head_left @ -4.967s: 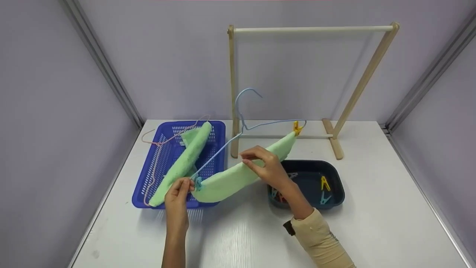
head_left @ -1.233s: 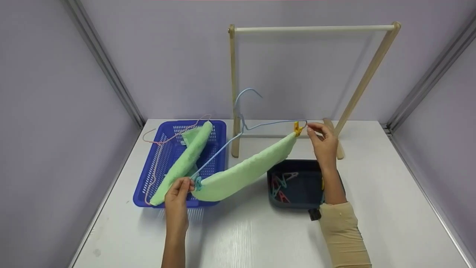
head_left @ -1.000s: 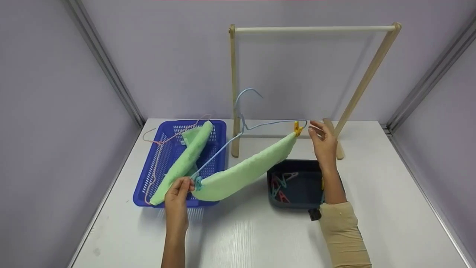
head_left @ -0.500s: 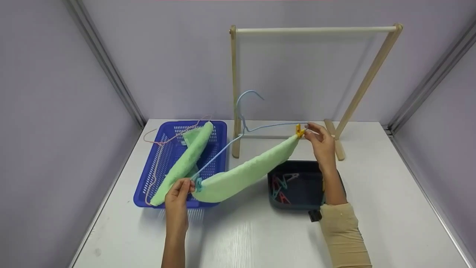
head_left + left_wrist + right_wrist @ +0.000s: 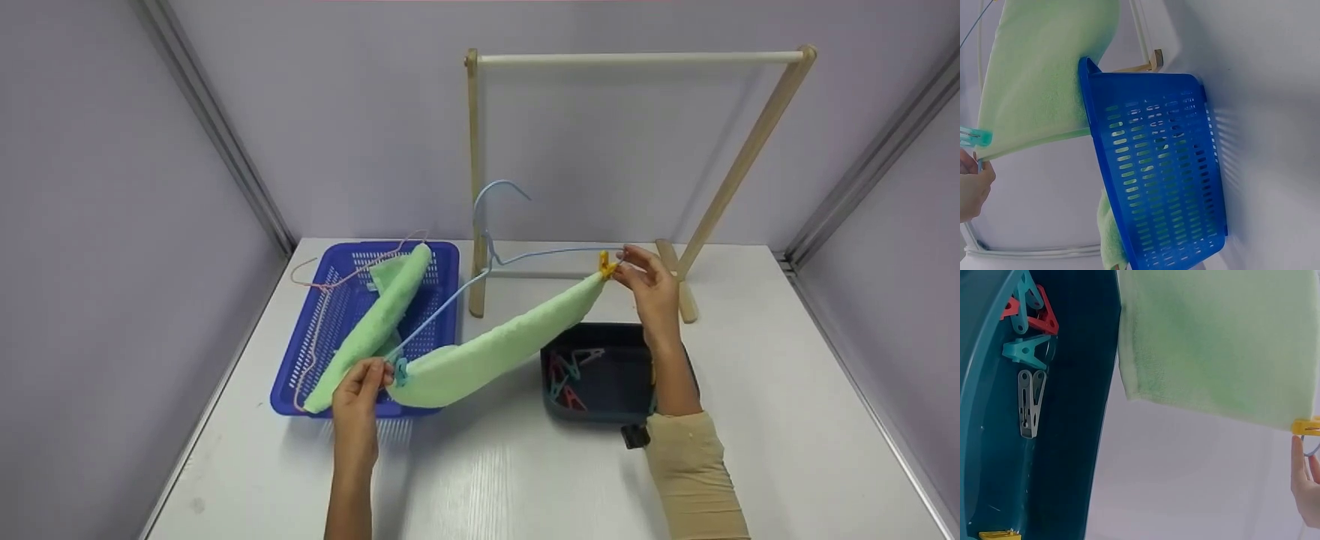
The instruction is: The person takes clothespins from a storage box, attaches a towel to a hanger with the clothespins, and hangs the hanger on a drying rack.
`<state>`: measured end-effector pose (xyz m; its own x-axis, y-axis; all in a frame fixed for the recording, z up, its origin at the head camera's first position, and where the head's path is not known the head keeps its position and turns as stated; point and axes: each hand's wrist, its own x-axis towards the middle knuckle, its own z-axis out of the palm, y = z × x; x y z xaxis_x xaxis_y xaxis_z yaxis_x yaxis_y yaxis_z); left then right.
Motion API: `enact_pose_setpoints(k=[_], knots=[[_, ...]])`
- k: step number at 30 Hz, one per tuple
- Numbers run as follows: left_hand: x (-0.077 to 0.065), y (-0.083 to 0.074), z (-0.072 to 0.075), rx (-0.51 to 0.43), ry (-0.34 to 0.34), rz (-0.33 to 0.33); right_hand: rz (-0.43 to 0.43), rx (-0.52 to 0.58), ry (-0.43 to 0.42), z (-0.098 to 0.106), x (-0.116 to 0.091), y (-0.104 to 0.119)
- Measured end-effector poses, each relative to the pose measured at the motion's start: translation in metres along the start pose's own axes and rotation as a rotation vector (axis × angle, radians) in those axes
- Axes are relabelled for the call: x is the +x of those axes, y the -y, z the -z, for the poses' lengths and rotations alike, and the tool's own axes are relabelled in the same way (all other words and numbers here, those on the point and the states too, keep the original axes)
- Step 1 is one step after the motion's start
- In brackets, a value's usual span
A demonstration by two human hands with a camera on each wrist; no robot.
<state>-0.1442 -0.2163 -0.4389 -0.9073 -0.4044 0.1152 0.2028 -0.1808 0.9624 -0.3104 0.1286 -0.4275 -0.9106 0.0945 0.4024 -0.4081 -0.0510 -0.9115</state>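
Observation:
A pale green towel [image 5: 495, 360] hangs from a light blue wire hanger [image 5: 442, 306], its left corner clipped by a teal clothespin [image 5: 401, 370] and its right corner by a yellow clothespin [image 5: 604, 265]. My left hand [image 5: 361, 394] pinches the hanger's left end, beside the teal clothespin. At the other end, my right hand [image 5: 651, 292] pinches the hanger's bend, with fingertips right at the yellow clothespin. The hanger's hook points up. In the right wrist view the towel [image 5: 1224, 349] hangs down beside the dark bin.
A blue basket [image 5: 277, 397] at left holds another green towel [image 5: 375, 330] on a pink hanger [image 5: 319, 330]. The dark bin [image 5: 600, 416] with several clothespins [image 5: 1030, 402] stands below my right forearm. Behind is a wooden rack [image 5: 474, 187] with a white bar [image 5: 637, 58].
My right hand has moved from the towel's upper edge to the hanger's right end, briefly let go, and pinches it again. My left hand has stayed at the left end.

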Motion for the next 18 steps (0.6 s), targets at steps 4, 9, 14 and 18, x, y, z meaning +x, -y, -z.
enact_pose_setpoints(k=[4,9,14,18], knots=[[0.0002,0.0008,0.0018,0.037,0.029,-0.021,0.009,0.019,0.035,0.0008,-0.0017,-0.0016],[0.0010,0.0014,0.0036,0.100,0.065,-0.051,0.014,0.023,0.064,0.0021,-0.0041,-0.0024],[0.0019,0.0001,0.0040,0.123,0.086,-0.072,0.015,0.030,0.091,0.0029,-0.0034,-0.0004],[0.0024,-0.0017,0.0038,0.131,0.107,-0.067,0.024,0.027,0.094,0.0031,-0.0018,0.0022]])
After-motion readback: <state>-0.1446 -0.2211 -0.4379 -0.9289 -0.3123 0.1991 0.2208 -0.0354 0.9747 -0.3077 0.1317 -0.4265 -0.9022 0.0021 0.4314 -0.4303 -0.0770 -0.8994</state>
